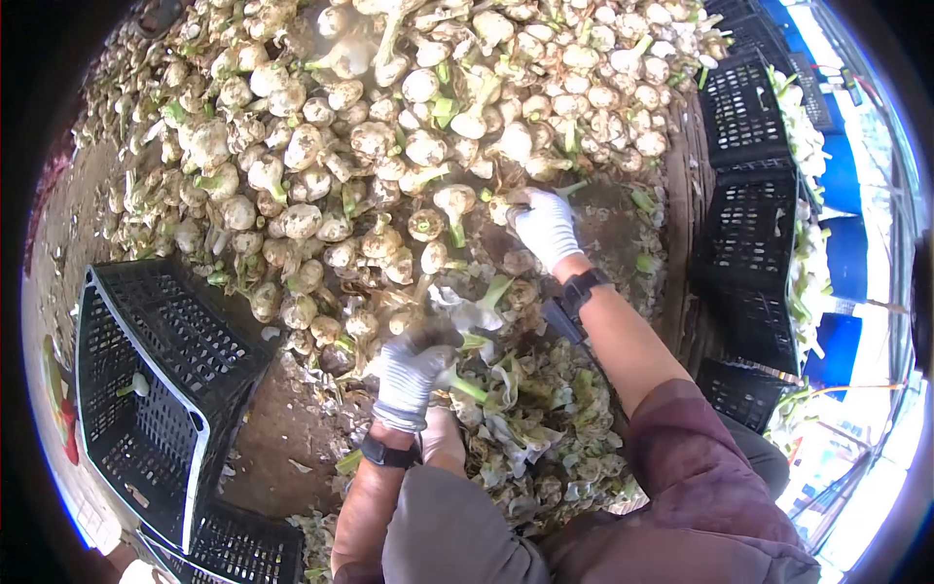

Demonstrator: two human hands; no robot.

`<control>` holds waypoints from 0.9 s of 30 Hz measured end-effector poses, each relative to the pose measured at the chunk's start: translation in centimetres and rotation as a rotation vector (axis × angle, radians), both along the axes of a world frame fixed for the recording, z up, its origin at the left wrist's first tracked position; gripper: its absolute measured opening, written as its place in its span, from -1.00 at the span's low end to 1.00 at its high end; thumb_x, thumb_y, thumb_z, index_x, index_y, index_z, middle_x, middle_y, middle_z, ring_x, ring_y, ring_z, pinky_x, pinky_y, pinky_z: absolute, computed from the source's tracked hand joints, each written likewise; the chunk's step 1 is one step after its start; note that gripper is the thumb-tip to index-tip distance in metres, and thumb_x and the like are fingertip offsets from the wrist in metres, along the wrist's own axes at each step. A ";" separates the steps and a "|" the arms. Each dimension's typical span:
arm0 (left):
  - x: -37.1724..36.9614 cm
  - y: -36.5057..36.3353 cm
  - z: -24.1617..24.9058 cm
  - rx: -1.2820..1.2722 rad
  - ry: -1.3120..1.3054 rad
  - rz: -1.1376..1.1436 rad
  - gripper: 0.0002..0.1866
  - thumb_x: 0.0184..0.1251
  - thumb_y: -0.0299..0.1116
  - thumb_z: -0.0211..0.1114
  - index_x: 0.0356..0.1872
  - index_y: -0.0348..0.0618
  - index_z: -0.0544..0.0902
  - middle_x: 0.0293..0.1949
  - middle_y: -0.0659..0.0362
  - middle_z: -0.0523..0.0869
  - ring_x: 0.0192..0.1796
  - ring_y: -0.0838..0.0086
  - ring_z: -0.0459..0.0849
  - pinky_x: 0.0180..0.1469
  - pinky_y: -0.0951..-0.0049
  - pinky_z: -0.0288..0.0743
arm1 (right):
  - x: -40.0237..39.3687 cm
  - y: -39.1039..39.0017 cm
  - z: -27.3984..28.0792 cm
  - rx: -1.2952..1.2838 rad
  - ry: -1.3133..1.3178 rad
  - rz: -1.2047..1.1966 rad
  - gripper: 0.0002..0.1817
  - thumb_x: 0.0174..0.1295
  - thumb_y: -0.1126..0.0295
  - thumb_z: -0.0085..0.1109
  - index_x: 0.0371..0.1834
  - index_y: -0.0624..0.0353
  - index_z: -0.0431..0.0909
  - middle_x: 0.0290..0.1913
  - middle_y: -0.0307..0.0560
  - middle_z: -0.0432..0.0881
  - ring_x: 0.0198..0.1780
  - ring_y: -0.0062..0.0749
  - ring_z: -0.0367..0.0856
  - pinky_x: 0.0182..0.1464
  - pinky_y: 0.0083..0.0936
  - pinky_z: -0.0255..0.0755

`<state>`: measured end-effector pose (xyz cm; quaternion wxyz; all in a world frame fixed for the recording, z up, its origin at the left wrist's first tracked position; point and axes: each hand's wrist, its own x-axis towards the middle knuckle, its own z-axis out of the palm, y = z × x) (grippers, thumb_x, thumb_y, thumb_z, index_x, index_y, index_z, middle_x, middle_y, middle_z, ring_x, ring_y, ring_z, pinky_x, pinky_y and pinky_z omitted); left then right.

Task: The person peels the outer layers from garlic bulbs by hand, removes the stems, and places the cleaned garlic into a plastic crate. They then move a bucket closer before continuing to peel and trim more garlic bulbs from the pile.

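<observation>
My right hand (545, 229), in a white striped glove with dark fingertips, reaches to the edge of the pile. Its fingers are closed on a pale, dirt-stained bulb (499, 208), and a green stem (574, 188) sticks out past the hand. My left hand (413, 368), gloved the same way, is closer to my body, its fingers curled and blurred by motion. It seems closed round a bulb mostly hidden by the glove, with a short green stem (469, 388) showing to the right. Loose bulbs (425, 225) with cut stems and papery skins lie just ahead of both hands.
A large heap of bulbs (292, 146) spreads across the far ground. Peeled skins and leaves (545, 419) lie between my legs. An open black crate (175, 341) lies tipped at left, another (248, 545) below it. Black crates (744, 229) filled with bulbs line the right side.
</observation>
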<state>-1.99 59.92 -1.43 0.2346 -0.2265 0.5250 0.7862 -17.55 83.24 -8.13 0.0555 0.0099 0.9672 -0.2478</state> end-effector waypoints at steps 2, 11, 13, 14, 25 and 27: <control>-0.9 0.6 -0.1 -0.278 0.116 -0.087 -0.68 0.10 -0.46 0.26 -0.07 -0.20 0.60 -0.32 0.18 0.67 -0.24 0.54 0.61 -0.21 0.52 0.52 | 0.5 -0.9 1.7 -0.320 -0.003 -0.047 -0.83 0.00 0.43 0.23 -0.30 0.16 0.65 -0.47 0.00 0.66 -0.43 -0.14 0.62 -0.27 -0.42 0.53; -3.7 1.4 1.7 -0.390 0.367 -0.196 -0.32 -0.06 -0.40 0.47 0.14 -0.37 0.40 -0.05 0.00 0.61 -0.04 0.38 0.60 0.02 0.45 0.47 | 6.4 -5.1 11.2 -1.059 -0.767 -0.398 -0.82 0.08 0.42 0.27 -0.29 0.25 0.60 -0.61 -0.17 0.57 -0.69 -0.58 0.46 -0.70 -0.67 0.27; -3.3 1.7 2.4 -0.131 0.275 -0.095 -0.35 -0.03 -0.42 0.45 0.13 -0.37 0.41 -0.09 0.06 0.63 -0.08 0.46 0.59 -0.01 0.48 0.48 | 7.2 -5.7 10.9 -1.170 -0.663 -0.371 -0.70 0.07 0.35 0.31 -0.15 0.24 0.57 -0.52 -0.18 0.60 -0.70 -0.62 0.43 -0.70 -0.67 0.26; -2.8 1.9 2.5 -0.106 0.265 -0.047 -0.38 -0.02 -0.43 0.46 0.11 -0.36 0.43 -0.12 0.09 0.63 -0.09 0.52 0.58 -0.02 0.50 0.48 | 7.7 -6.0 10.3 -1.010 -0.539 -0.240 -0.61 0.07 0.35 0.33 -0.04 0.25 0.52 -0.39 -0.16 0.62 -0.54 -0.63 0.53 -0.56 -0.68 0.39; -2.2 1.0 3.4 -0.661 0.465 -0.226 -0.38 -0.16 -0.27 0.55 -0.05 -0.40 0.53 -0.24 0.00 0.69 -0.20 0.42 0.67 -0.11 0.44 0.53 | 9.1 -6.6 11.8 -0.981 -0.250 -0.071 -0.54 0.06 0.59 0.24 0.10 0.26 0.45 -0.08 -0.10 0.58 -0.13 -0.50 0.61 -0.06 -0.57 0.51; -2.1 1.1 3.3 -0.633 0.446 -0.201 -0.38 -0.17 -0.28 0.55 -0.05 -0.39 0.53 -0.26 -0.01 0.69 -0.23 0.37 0.67 -0.13 0.43 0.53 | 9.0 -6.6 12.0 -0.979 -0.283 -0.061 -0.54 0.06 0.59 0.23 0.10 0.25 0.45 -0.11 -0.11 0.59 -0.13 -0.51 0.61 -0.07 -0.57 0.51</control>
